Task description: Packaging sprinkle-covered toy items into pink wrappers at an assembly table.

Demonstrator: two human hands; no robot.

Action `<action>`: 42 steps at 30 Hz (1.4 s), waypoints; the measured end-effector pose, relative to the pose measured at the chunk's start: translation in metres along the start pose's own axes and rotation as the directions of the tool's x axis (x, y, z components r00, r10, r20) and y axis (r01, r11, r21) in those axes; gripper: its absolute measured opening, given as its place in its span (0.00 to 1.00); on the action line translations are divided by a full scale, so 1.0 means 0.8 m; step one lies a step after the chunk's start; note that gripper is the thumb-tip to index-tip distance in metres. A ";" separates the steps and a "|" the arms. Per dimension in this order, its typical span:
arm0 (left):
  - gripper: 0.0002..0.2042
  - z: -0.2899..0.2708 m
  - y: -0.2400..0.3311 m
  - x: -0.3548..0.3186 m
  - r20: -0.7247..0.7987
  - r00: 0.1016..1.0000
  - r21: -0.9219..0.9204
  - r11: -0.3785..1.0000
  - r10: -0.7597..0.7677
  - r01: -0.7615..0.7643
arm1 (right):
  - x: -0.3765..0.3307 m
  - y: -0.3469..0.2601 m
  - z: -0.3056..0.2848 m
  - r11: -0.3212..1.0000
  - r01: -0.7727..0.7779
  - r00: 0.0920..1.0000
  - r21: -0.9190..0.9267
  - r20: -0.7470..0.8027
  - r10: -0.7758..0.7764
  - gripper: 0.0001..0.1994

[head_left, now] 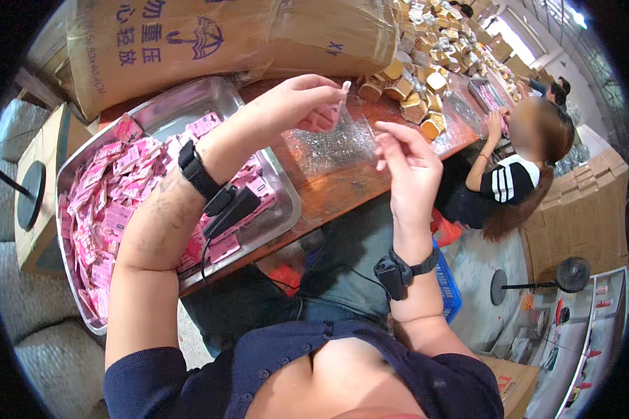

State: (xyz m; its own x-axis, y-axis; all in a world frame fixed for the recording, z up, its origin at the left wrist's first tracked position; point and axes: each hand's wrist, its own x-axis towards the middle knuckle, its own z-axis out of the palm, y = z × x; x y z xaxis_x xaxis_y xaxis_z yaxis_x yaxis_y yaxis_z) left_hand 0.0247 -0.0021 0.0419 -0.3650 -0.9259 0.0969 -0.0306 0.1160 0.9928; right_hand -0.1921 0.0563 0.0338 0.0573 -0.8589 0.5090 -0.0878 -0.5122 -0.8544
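My left hand (304, 106) is raised over the wooden table, its fingers pinched on what looks like a piece of clear plastic (337, 115); its exact kind is hard to make out. Below it, a glossy heap of clear plastic (335, 150) lies on the table. To the right of that heap, my right hand (409, 160) hovers with fingers loosely bent and apart, nothing visible in it. Under my left forearm stands a metal tray (284, 199) full of small pink printed packets (115, 181). Black straps with small devices sit on both my wrists.
A large cardboard box (251, 38) stands behind the tray. Many wooden-coloured, honeycomb-patterned pieces (412, 91) are heaped along the table (349, 188). At the right a co-worker (510, 174) sits by another tray (486, 94). A blue basket (449, 286) is beside my right forearm.
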 end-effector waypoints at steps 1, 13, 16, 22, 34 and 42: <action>0.17 0.003 0.001 -0.004 0.051 0.998 -0.189 0.981 -0.040 0.049 | -0.002 -0.005 0.002 0.998 -0.014 0.999 0.057 -0.038 0.016 0.06; 0.18 0.033 0.009 -0.016 0.231 0.960 -0.545 0.796 -0.161 0.264 | -0.002 -0.020 0.015 0.729 0.464 0.881 -0.502 0.174 -0.441 0.08; 0.20 0.038 0.006 -0.017 0.219 0.960 -0.513 0.817 -0.172 0.263 | 0.002 -0.010 0.015 0.674 0.486 0.867 -0.556 0.205 -0.455 0.08; 0.23 0.037 -0.009 -0.005 -0.004 0.992 0.020 0.992 -0.127 0.127 | 0.010 0.030 0.005 0.688 -0.346 0.934 0.638 0.161 0.320 0.05; 0.15 0.041 -0.002 -0.014 0.077 0.967 -0.294 0.932 0.243 -0.210 | 0.018 0.030 0.029 0.634 -0.158 0.961 0.757 -0.031 0.276 0.03; 0.09 0.050 -0.023 -0.007 -0.069 0.980 -0.426 0.882 0.189 -0.200 | 0.010 0.035 0.045 0.863 -0.002 0.996 0.505 -0.079 0.049 0.04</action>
State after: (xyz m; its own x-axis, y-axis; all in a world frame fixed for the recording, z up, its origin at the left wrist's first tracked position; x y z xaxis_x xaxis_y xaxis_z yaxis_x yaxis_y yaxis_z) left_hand -0.0096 0.0156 0.0199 -0.2990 -0.9099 0.2876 0.4424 0.1349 0.8866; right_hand -0.1586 0.0352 0.0099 -0.0258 -0.8804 0.4736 0.4261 -0.4383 -0.7915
